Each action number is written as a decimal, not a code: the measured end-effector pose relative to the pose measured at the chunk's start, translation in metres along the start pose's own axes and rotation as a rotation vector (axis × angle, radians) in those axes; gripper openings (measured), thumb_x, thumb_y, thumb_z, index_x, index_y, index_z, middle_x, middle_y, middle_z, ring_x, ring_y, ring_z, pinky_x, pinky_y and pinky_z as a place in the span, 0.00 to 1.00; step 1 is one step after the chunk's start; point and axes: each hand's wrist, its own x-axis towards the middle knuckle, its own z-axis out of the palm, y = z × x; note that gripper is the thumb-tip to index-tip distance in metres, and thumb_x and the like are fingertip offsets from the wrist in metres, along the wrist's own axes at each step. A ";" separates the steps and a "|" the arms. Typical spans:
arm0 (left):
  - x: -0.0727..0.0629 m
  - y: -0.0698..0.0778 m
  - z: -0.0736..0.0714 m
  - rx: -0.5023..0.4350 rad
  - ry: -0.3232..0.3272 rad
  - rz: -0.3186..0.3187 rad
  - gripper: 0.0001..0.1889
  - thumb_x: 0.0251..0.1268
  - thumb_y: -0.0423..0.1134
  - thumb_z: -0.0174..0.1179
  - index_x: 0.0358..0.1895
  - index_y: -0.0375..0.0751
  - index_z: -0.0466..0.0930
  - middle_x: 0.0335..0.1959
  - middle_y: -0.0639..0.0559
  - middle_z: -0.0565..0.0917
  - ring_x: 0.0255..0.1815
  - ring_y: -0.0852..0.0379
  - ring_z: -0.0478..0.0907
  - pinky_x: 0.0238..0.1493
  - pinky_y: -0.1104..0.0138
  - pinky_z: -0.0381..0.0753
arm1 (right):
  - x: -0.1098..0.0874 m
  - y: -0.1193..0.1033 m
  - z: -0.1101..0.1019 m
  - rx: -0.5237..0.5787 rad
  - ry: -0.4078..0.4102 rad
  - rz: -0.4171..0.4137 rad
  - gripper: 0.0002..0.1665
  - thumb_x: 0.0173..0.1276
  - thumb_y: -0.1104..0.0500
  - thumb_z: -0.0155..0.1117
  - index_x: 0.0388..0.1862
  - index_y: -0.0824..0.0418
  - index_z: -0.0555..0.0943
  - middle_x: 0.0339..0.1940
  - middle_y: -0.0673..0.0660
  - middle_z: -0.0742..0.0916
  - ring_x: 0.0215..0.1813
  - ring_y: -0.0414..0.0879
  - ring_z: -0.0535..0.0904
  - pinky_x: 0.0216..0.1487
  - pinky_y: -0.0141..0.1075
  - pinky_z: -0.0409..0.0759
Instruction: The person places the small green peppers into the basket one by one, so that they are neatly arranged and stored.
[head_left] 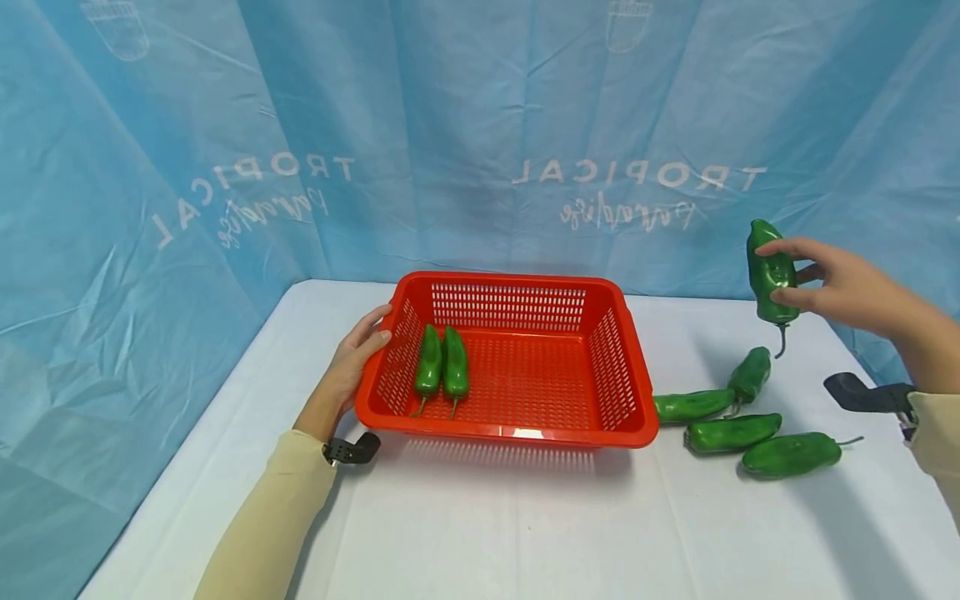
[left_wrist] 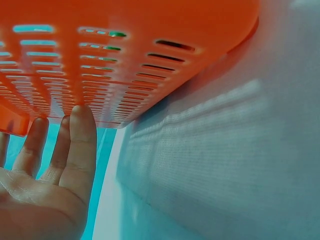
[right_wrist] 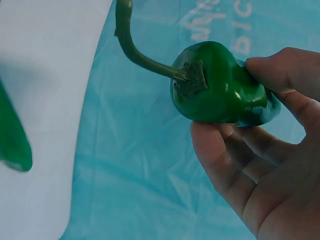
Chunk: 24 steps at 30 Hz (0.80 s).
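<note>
A green pepper with a curved stem hangs above the right side of the table, stem end down. My right hand pinches it between thumb and fingers. In the right wrist view, the pepper has its stem end toward the camera. My left hand touches the left side of a red plastic basket. In the left wrist view, the fairly straight fingers of that hand lie against the slotted wall. Two green peppers lie side by side in the basket's left part, stems toward the front.
Right of the basket, several more green peppers lie on the white table, one touching or partly behind the basket's edge. Blue printed sheeting hangs behind the table and along its left side.
</note>
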 end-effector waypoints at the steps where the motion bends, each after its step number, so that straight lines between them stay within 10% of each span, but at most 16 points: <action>1: 0.000 0.000 0.000 0.001 0.000 0.000 0.29 0.76 0.46 0.50 0.77 0.58 0.56 0.68 0.49 0.67 0.57 0.59 0.77 0.52 0.67 0.86 | 0.001 -0.004 0.000 -0.005 -0.003 -0.004 0.38 0.69 0.62 0.63 0.74 0.62 0.61 0.68 0.76 0.67 0.60 0.77 0.71 0.38 0.53 0.81; 11: -0.001 -0.002 -0.002 0.003 0.023 -0.022 0.29 0.75 0.47 0.51 0.76 0.61 0.58 0.66 0.53 0.68 0.55 0.60 0.78 0.50 0.67 0.86 | 0.012 -0.038 -0.001 -0.004 -0.019 -0.074 0.36 0.69 0.59 0.64 0.74 0.56 0.63 0.72 0.71 0.67 0.64 0.73 0.70 0.49 0.66 0.76; 24: -0.001 0.001 -0.001 0.013 -0.003 0.001 0.29 0.75 0.47 0.51 0.77 0.60 0.57 0.67 0.51 0.68 0.56 0.59 0.78 0.50 0.67 0.86 | 0.032 -0.089 0.008 0.045 -0.065 -0.166 0.34 0.67 0.65 0.64 0.71 0.56 0.67 0.65 0.68 0.73 0.59 0.68 0.77 0.40 0.45 0.85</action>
